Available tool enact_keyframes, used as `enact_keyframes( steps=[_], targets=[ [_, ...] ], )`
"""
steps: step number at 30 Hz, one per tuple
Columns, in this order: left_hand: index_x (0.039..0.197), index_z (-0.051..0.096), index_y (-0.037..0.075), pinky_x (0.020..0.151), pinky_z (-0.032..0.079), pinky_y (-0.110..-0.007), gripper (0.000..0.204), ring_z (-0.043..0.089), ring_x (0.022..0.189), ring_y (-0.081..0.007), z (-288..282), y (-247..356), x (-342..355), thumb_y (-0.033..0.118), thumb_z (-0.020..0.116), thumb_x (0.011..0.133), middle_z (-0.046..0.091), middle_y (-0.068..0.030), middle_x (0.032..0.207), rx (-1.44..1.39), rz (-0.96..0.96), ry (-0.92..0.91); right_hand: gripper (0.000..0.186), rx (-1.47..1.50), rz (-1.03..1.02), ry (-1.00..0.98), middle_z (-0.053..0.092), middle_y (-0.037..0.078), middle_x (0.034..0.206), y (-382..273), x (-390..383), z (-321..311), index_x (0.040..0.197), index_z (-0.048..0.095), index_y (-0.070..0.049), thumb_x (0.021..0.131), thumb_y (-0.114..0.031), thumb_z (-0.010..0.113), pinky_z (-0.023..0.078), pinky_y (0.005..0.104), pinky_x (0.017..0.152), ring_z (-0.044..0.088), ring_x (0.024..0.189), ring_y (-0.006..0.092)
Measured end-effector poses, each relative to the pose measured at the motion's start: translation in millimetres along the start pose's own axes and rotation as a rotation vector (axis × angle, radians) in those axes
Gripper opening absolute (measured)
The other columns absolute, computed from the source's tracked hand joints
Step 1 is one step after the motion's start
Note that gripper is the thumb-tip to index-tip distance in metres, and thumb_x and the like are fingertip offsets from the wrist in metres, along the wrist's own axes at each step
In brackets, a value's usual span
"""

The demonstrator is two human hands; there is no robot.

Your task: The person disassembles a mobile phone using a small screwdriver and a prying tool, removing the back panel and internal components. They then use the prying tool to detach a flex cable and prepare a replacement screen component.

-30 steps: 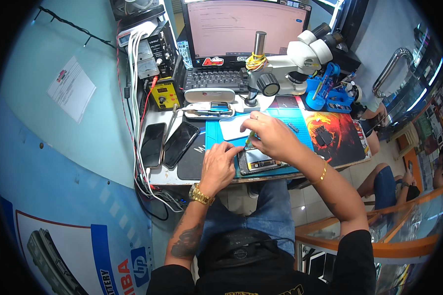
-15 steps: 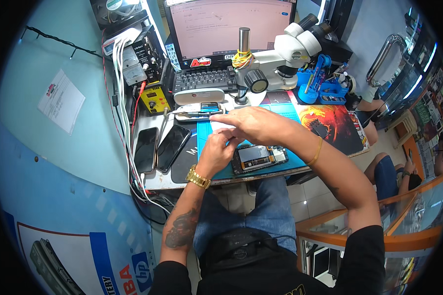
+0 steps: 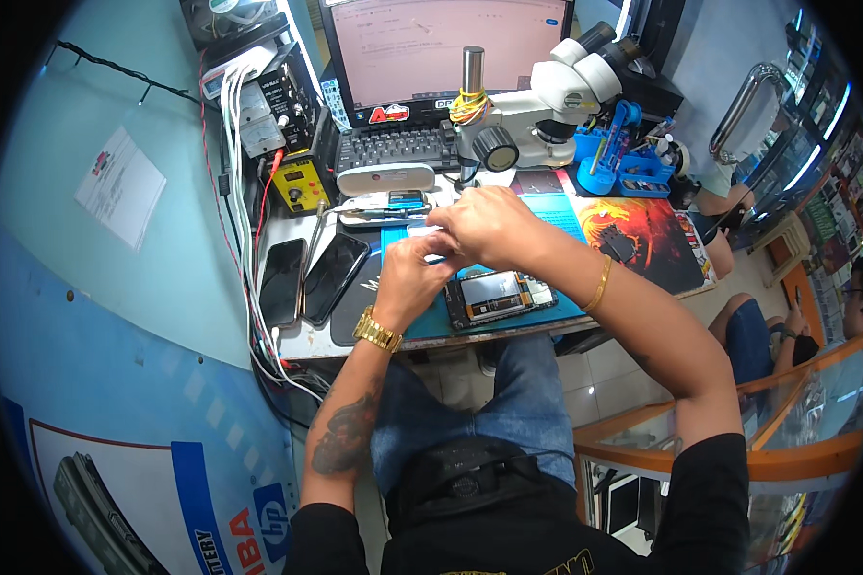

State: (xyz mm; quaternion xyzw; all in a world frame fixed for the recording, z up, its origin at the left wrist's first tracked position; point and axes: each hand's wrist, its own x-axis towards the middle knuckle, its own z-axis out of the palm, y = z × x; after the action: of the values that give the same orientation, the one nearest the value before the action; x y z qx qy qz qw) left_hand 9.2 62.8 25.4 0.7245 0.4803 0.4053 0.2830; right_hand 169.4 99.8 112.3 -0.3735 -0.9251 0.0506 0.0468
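My left hand point(image 3: 408, 280) and my right hand point(image 3: 484, 225) meet above the blue work mat point(image 3: 566, 216), both pinching a small white strip point(image 3: 430, 232) between their fingertips. Just below the hands an opened phone point(image 3: 497, 295) lies on the mat with its insides showing. A gold watch is on my left wrist and a gold bangle on my right.
Two dark phones point(image 3: 283, 280) point(image 3: 336, 276) lie at the left of the desk beside a bundle of white cables point(image 3: 244, 192). A white microscope point(image 3: 537, 101), a keyboard point(image 3: 393, 149), a monitor point(image 3: 441, 48) and a blue tool holder point(image 3: 623, 158) stand behind. A seated person's legs point(image 3: 748, 331) are at the right.
My hands have risen from the opened phone and come together above the mat, holding the white strip. The view has shifted slightly downward.
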Motion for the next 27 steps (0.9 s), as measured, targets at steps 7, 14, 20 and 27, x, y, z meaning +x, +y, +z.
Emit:
enact_keyframes(
  steps=[7, 14, 20, 27],
  targets=[
    [0.094, 0.073, 0.002, 0.067, 0.054, -0.036, 0.015, 0.072, 0.074, -0.0318, 5.7, -15.9, 1.4, 0.015, 0.075, 0.086, 0.072, -0.0190, 0.081, -0.102, 0.126, -0.041, 0.027, 0.031, -0.090, 0.007, 0.072, 0.015, 0.090, -1.3, 0.2, -0.9, 0.109, 0.068, -0.011, 0.087, -0.026, 0.067, 0.054, 0.0480, 0.077, 0.069, 0.090, 0.0360],
    [0.099, 0.074, 0.001, 0.076, 0.054, -0.034, 0.032, 0.073, 0.087, -0.0238, -4.6, 9.9, 1.9, 0.021, 0.084, 0.077, 0.075, -0.0157, 0.094, 0.105, -0.013, -0.084, 0.034, 0.165, -0.202, 0.054, 0.071, 0.016, 0.106, 18.0, -2.3, 10.0, 0.125, 0.063, -0.008, 0.097, -0.027, 0.059, 0.051, 0.0468, 0.085, 0.066, 0.101, 0.0349],
    [0.099, 0.074, 0.004, 0.089, 0.051, -0.041, 0.015, 0.065, 0.099, -0.0341, -3.0, -24.6, -13.9, 0.006, 0.067, 0.086, 0.069, -0.0150, 0.102, 0.345, 0.086, -0.233, 0.036, 0.024, -0.099, -0.027, 0.071, 0.018, 0.106, 10.9, -4.7, 3.9, 0.126, 0.063, -0.008, 0.092, -0.021, 0.063, 0.052, 0.0475, 0.088, 0.067, 0.101, 0.0356],
    [0.098, 0.077, 0.008, 0.084, 0.048, -0.044, 0.022, 0.062, 0.093, -0.0351, 1.6, -35.8, -12.1, 0.002, 0.058, 0.089, 0.065, -0.0159, 0.091, 0.247, 0.093, -0.197, 0.043, 0.095, -0.130, -0.003, 0.071, 0.019, 0.107, 12.0, -8.5, 0.9, 0.127, 0.062, -0.006, 0.086, -0.016, 0.068, 0.053, 0.0470, 0.087, 0.067, 0.103, 0.0359]
  ],
)
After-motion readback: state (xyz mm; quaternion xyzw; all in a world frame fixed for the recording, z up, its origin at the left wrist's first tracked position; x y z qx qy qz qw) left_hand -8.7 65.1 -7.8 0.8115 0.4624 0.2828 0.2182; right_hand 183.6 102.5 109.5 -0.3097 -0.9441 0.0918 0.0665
